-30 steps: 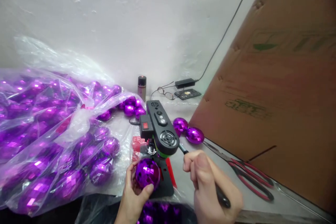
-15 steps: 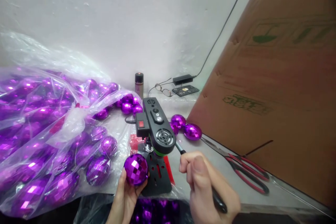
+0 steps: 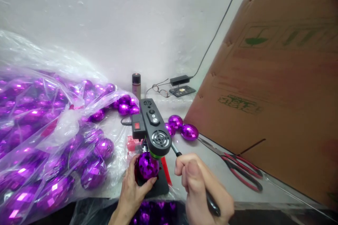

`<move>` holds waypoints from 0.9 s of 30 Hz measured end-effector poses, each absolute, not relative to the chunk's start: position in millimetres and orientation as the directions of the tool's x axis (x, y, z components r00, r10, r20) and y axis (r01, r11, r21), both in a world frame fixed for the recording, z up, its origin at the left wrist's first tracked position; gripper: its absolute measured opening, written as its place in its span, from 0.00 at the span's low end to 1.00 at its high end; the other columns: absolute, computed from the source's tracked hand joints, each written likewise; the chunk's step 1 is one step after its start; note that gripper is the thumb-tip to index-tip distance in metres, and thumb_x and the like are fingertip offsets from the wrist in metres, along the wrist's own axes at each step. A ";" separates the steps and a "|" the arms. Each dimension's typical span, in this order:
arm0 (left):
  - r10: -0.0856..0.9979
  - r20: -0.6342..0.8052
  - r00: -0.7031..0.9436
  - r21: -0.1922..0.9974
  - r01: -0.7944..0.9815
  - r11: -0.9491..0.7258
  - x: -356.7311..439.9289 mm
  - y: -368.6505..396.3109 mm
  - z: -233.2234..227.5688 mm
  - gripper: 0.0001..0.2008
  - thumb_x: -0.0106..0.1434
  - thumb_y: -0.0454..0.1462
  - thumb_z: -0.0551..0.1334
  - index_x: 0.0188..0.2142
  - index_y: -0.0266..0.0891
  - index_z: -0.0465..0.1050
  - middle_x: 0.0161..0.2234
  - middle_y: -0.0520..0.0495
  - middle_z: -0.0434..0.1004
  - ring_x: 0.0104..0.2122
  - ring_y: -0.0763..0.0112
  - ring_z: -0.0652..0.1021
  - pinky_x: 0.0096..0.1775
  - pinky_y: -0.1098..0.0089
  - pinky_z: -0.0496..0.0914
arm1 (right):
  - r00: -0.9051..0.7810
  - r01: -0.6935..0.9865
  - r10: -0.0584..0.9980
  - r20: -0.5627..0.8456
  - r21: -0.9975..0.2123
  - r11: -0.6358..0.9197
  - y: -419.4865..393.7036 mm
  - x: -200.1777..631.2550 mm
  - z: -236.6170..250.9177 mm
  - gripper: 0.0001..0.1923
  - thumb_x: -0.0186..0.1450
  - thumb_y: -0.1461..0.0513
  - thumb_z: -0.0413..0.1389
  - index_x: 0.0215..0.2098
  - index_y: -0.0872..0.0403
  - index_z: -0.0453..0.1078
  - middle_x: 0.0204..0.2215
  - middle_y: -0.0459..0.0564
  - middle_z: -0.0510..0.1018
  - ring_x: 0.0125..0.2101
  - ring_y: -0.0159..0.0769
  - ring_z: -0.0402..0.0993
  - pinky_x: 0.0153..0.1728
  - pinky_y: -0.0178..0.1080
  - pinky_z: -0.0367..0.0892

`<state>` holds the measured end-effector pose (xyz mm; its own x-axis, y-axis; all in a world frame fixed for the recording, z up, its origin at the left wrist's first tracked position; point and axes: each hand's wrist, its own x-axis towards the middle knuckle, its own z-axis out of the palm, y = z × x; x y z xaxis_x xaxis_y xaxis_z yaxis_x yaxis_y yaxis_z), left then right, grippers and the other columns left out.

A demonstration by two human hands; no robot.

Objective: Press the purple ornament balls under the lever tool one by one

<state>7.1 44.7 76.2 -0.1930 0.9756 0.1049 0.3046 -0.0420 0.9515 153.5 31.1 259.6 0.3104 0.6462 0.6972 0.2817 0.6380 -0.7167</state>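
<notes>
A shiny purple faceted ball (image 3: 148, 166) is held between the thumb and fingers of my left hand (image 3: 129, 190). The ball sits directly beneath the front end of a black machine head (image 3: 154, 123), close to its green lower edge. Below it, partly covered by my hand, lies a black slotted base plate (image 3: 163, 186). My right hand (image 3: 203, 190) is wrapped around a black-handled lever (image 3: 213, 205), whose metal shaft runs up to the right side of the machine.
Clear plastic bags (image 3: 63, 126) full of purple balls spread over the left side. Loose purple balls (image 3: 189, 132) and red-black scissors (image 3: 243, 172) lie to the right, beside a large cardboard box (image 3: 277, 88). Behind stand a bottle (image 3: 136, 86), glasses (image 3: 160, 91) and a phone (image 3: 182, 91).
My left hand has carried the purple ball right, from beside the base plate to under the machine head. My right hand keeps its grip on the lever. The view has shifted slightly.
</notes>
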 end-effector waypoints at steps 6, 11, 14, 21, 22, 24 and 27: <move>0.981 0.184 -0.057 0.906 0.396 -0.147 -7.3 34.9 63.4 0.39 0.66 0.47 0.76 0.71 0.40 0.70 0.70 0.28 0.81 0.69 0.32 0.82 0.69 0.32 0.76 | 0.384 0.259 0.651 0.655 -0.753 0.604 26.0 142.5 265.1 0.22 0.87 0.61 0.51 0.32 0.50 0.62 0.27 0.40 0.70 0.27 0.27 0.66 0.29 0.37 0.59; 0.965 0.251 -0.079 0.875 0.444 -0.192 -2.4 33.4 54.6 0.41 0.64 0.45 0.78 0.72 0.40 0.69 0.69 0.27 0.81 0.69 0.31 0.82 0.68 0.32 0.78 | 0.369 0.282 0.656 0.659 -0.752 0.596 26.3 145.9 263.6 0.23 0.87 0.58 0.51 0.32 0.51 0.63 0.26 0.40 0.70 0.26 0.25 0.66 0.28 0.36 0.57; 0.963 0.249 -0.105 0.879 0.441 -0.180 7.3 37.4 57.5 0.41 0.63 0.45 0.77 0.71 0.39 0.69 0.67 0.26 0.83 0.67 0.31 0.83 0.67 0.30 0.78 | 0.371 0.278 0.653 0.660 -0.750 0.600 26.6 145.9 263.5 0.23 0.88 0.57 0.51 0.32 0.51 0.63 0.26 0.40 0.70 0.26 0.25 0.66 0.28 0.35 0.58; 0.979 0.204 0.019 0.878 0.438 -0.191 1.5 42.8 72.1 0.39 0.64 0.43 0.76 0.71 0.39 0.70 0.68 0.27 0.82 0.68 0.37 0.82 0.69 0.34 0.77 | 0.379 0.263 0.669 0.639 -0.768 0.584 25.9 144.0 265.0 0.23 0.88 0.57 0.51 0.31 0.51 0.64 0.26 0.40 0.71 0.27 0.26 0.68 0.30 0.36 0.60; 0.981 0.191 0.038 0.879 0.438 -0.188 0.4 43.9 76.5 0.39 0.63 0.43 0.76 0.71 0.39 0.71 0.68 0.28 0.82 0.68 0.37 0.82 0.69 0.35 0.77 | 0.383 0.261 0.669 0.637 -0.769 0.584 25.6 143.8 265.1 0.23 0.88 0.58 0.51 0.31 0.51 0.64 0.26 0.40 0.71 0.27 0.26 0.69 0.30 0.36 0.61; 0.988 0.152 0.023 0.888 0.435 -0.147 0.7 46.7 86.0 0.39 0.62 0.43 0.75 0.70 0.38 0.72 0.65 0.29 0.85 0.66 0.37 0.84 0.68 0.35 0.78 | 0.389 0.251 0.671 0.631 -0.773 0.582 25.3 143.1 265.5 0.23 0.87 0.59 0.51 0.31 0.50 0.64 0.27 0.40 0.71 0.27 0.27 0.69 0.31 0.37 0.61; 0.992 0.129 -0.013 0.898 0.426 -0.111 5.4 50.0 95.0 0.39 0.59 0.43 0.75 0.68 0.38 0.74 0.63 0.30 0.86 0.63 0.36 0.86 0.66 0.35 0.79 | 0.389 0.241 0.676 0.626 -0.777 0.581 25.2 142.1 267.0 0.23 0.87 0.59 0.50 0.31 0.50 0.63 0.27 0.40 0.70 0.27 0.27 0.69 0.32 0.37 0.62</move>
<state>5.4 50.0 95.0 -0.0128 0.9916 0.1290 0.4265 -0.1113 0.8976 142.1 25.2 267.0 0.3889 0.6760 0.6259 0.2412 0.5809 -0.7774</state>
